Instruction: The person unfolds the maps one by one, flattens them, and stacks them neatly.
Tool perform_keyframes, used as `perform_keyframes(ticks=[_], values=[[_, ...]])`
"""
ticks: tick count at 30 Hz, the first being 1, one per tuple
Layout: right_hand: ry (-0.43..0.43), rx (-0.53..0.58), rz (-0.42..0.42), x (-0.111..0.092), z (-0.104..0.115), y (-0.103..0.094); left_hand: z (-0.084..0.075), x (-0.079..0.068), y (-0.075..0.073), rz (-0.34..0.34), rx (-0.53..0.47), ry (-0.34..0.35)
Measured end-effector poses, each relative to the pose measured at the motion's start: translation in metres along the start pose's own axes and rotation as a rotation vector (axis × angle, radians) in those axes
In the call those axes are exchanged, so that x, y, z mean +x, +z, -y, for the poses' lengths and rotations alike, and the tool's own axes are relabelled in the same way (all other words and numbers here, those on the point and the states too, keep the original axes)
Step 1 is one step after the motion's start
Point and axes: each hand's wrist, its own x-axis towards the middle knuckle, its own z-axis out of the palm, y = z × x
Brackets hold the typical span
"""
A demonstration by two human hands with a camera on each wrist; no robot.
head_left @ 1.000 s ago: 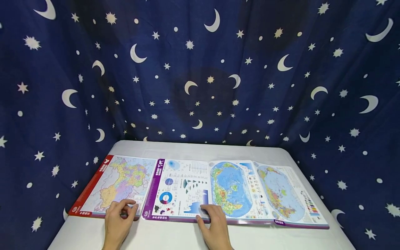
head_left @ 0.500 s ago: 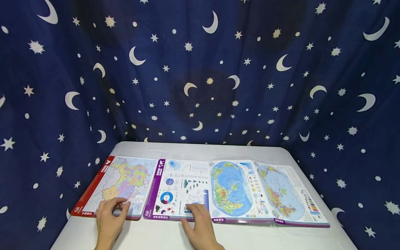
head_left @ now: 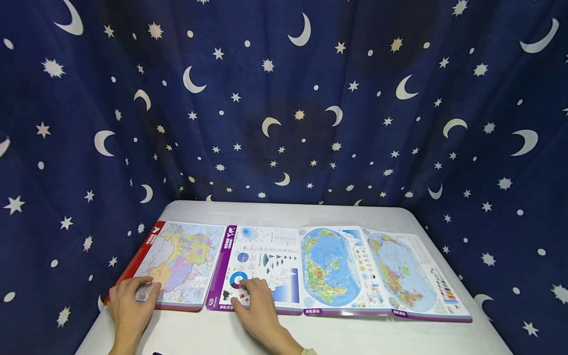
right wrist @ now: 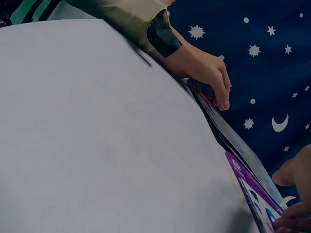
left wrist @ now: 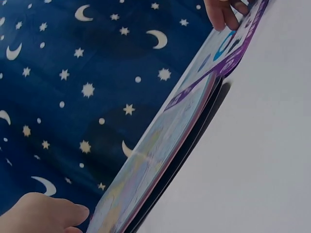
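Note:
In the head view a folded map sheet with a red left border (head_left: 179, 261) lies flat on the white table. My left hand (head_left: 130, 303) rests at its near left corner, thumb and fingers spread apart over the print. To the right lies an unfolded map with a purple border (head_left: 219, 266), its three panels side by side. My right hand (head_left: 259, 305) rests on its left panel, fingers loosely bent over the charts near the bottom edge. In the right wrist view the left hand (right wrist: 201, 70) reaches down onto the red-bordered sheet, whose layers show at the edge.
The white table (head_left: 284, 212) has rounded far corners. A dark blue curtain (head_left: 248, 133) with moons and stars hangs behind it and on both sides. The right-hand panels show a blue world map (head_left: 330, 266) and a second world map (head_left: 401, 271).
Both hands have slid to the left: the left one along the red-bordered sheet to its corner, the right one across the purple-bordered map's left panel. The sheets lie almost where they were.

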Motion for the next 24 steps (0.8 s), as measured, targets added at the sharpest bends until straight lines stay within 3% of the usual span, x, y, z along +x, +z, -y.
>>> perform_keyframes(ticks=[4,10,12,16,20,24], values=[[0.007,0.000,0.008,0.007,0.009,0.010,0.005,0.006,-0.003,-0.022,0.015,-0.044],[0.011,-0.014,0.035,0.016,0.026,0.032,0.008,0.014,-0.010,-0.043,0.028,-0.240],[0.019,-0.021,0.056,0.018,0.034,0.040,0.010,0.015,-0.013,-0.056,0.035,-0.276],[0.044,-0.057,0.074,0.020,0.047,0.052,0.014,0.017,-0.013,-0.070,0.061,-0.304],[0.062,-0.104,0.056,0.020,0.055,0.058,0.017,0.015,-0.013,-0.135,0.039,-0.271],[0.070,-0.072,0.030,0.019,0.056,0.061,0.019,0.013,-0.012,-0.204,0.004,-0.229]])
